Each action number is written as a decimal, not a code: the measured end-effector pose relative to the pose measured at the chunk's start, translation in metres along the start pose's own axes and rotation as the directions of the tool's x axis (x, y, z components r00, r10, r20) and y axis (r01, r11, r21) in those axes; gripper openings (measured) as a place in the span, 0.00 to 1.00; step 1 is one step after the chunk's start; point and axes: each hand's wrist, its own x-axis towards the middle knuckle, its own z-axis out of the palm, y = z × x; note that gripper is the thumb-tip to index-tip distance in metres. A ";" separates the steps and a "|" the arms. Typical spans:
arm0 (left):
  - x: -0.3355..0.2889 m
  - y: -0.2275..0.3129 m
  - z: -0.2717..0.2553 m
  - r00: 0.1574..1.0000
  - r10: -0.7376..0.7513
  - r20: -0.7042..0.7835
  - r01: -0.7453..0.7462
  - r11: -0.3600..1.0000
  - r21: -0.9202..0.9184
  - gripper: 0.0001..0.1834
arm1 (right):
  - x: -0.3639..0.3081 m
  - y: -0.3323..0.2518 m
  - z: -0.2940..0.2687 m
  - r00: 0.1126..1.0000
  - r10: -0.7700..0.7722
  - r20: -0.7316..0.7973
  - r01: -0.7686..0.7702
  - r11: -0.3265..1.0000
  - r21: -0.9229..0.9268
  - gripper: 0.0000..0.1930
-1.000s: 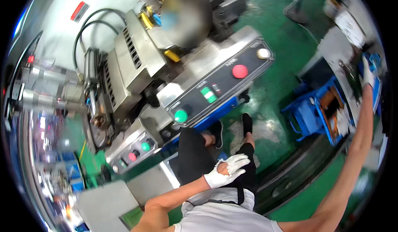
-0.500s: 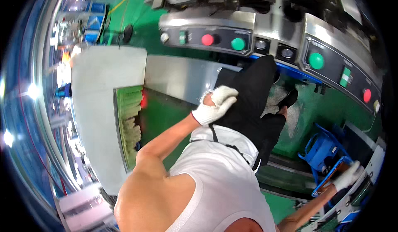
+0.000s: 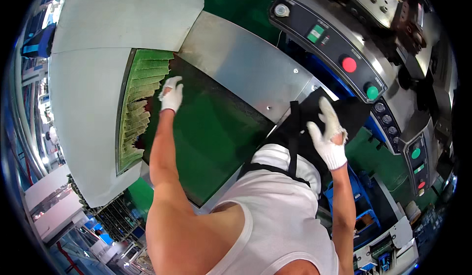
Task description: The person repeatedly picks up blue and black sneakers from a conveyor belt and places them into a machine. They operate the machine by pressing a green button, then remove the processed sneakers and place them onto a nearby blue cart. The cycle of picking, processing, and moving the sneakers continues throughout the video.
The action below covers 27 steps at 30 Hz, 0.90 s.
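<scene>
My left hand (image 3: 171, 97), in a white knit glove with a worn gap, reaches out over the dark green belt (image 3: 206, 132). Its slightly bent fingers are apart, with nothing seen in them. Beside it hangs the frayed green strip curtain (image 3: 140, 98) in the opening of a light grey housing (image 3: 88, 103). My right hand (image 3: 330, 140), gloved alike, is raised over my black-clad thigh (image 3: 307, 113). Thumb and fingers are spread, and no object shows in that hand.
A bare metal plate (image 3: 236, 54) edges the belt. At right stands a machine with a control panel (image 3: 329, 44) of red and green buttons; a second panel (image 3: 418, 162) is farther right. A blue frame (image 3: 361, 201) stands low behind my right forearm.
My view has swung left toward the grey housing. My left hand has gone from my thigh out over the belt. My right hand has come from the lower right to above my lap.
</scene>
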 end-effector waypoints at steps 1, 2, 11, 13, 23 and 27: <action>0.009 -0.049 -0.001 0.999 -0.038 0.018 0.037 0.999 0.036 0.17 | 0.023 -0.002 0.022 0.989 -0.099 0.113 0.113 0.987 -0.117 0.35; 0.021 -0.063 -0.015 0.990 -0.140 -0.009 0.140 0.990 0.022 0.18 | 0.044 -0.003 0.045 0.958 -0.174 0.229 0.226 0.948 -0.224 0.36; 0.020 -0.366 -0.028 0.638 -0.766 -0.076 0.683 0.518 0.515 0.35 | 0.128 -0.057 0.238 0.811 0.113 0.573 0.441 0.525 -0.728 0.34; -0.003 -0.417 -0.027 0.666 -0.746 0.016 0.564 0.517 0.644 0.35 | 0.126 -0.051 0.244 0.807 0.090 0.584 0.474 0.491 -0.731 0.33; 0.076 -0.423 0.021 0.731 -0.683 0.008 0.498 0.540 0.678 0.34 | 0.135 -0.038 0.253 0.790 0.261 0.555 0.408 0.453 -0.793 0.29; 0.082 -0.429 0.025 0.750 -0.661 -0.008 0.493 0.552 0.672 0.34 | 0.138 -0.042 0.252 0.783 0.283 0.554 0.399 0.456 -0.796 0.30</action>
